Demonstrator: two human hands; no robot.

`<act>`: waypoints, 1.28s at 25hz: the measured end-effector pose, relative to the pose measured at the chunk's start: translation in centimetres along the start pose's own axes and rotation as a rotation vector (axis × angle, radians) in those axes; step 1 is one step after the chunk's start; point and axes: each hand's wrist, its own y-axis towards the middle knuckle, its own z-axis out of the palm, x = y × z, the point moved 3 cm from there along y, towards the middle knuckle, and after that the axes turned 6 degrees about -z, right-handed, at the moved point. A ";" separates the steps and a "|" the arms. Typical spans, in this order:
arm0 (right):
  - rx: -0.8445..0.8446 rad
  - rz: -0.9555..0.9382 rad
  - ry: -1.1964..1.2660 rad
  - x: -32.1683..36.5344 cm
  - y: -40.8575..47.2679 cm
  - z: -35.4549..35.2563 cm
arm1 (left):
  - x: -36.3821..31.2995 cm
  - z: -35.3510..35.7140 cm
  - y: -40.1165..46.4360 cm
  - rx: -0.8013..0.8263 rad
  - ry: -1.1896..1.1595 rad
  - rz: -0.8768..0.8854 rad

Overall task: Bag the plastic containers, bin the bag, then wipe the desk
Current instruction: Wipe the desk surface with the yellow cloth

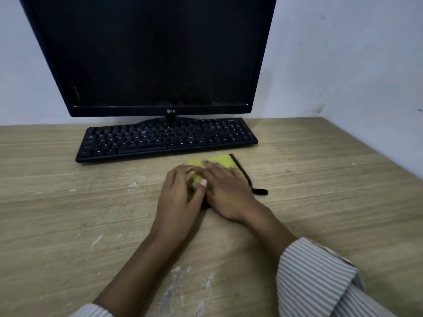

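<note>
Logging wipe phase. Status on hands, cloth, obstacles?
Left hand and right hand both flat on yellow cloth, pressing it to desk. No containers or bag in view. Keyboard just beyond the cloth.

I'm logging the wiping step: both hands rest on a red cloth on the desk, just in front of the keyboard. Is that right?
Not quite: the cloth is yellow with a black edge, not red. The head view shows the left hand and right hand on it, on the desk before the keyboard.
</note>
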 end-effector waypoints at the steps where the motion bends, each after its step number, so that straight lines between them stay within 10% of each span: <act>1: -0.022 0.068 0.002 -2.3 -0.4 -0.3 | -0.1 0.1 -0.2 0.024 0.021 0.002; 7: -0.032 0.418 -0.034 -11.9 -4.8 -2.5 | -0.3 0.7 -0.4 0.099 0.111 0.059; 15: 0.066 -0.087 -0.031 4.5 -6.6 0.2 | -0.5 0.6 -0.3 0.058 0.032 0.047; 25: -0.003 0.278 -0.021 -6.4 -12.7 -2.0 | -0.5 0.3 -0.7 0.131 0.114 0.093; 32: 0.032 0.038 0.040 3.8 -14.1 -0.5 | -1.4 1.0 -2.0 0.168 0.207 0.149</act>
